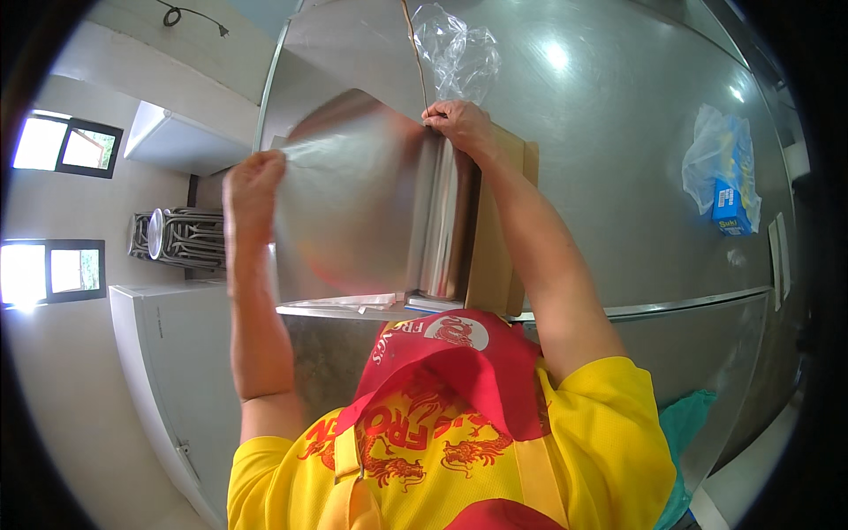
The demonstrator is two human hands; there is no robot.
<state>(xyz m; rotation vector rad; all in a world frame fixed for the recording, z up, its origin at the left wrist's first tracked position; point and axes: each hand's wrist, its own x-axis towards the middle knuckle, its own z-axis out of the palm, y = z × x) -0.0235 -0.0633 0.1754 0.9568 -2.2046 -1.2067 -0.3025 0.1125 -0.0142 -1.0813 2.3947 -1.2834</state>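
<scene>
A large translucent plastic sheet (344,212) stretches between my hands over the steel table (601,177). My left hand (254,185) is closed on its upper left edge, slightly blurred. My right hand (458,124) has its fingers pinched on the upper right corner, at the top of a thick stack of plastic sheets (442,221). An open cardboard box (499,265) lies under and right of that stack. A thin brown strip (415,53) runs up from near my right fingers, beside a crumpled clear bag (455,49).
A blue box (730,208) partly in a plastic bag (707,150) lies at the right. Left are stacked folded stools (185,238), a white cabinet (159,371) and a black cable (177,18). A teal cloth (685,415) hangs low at the right.
</scene>
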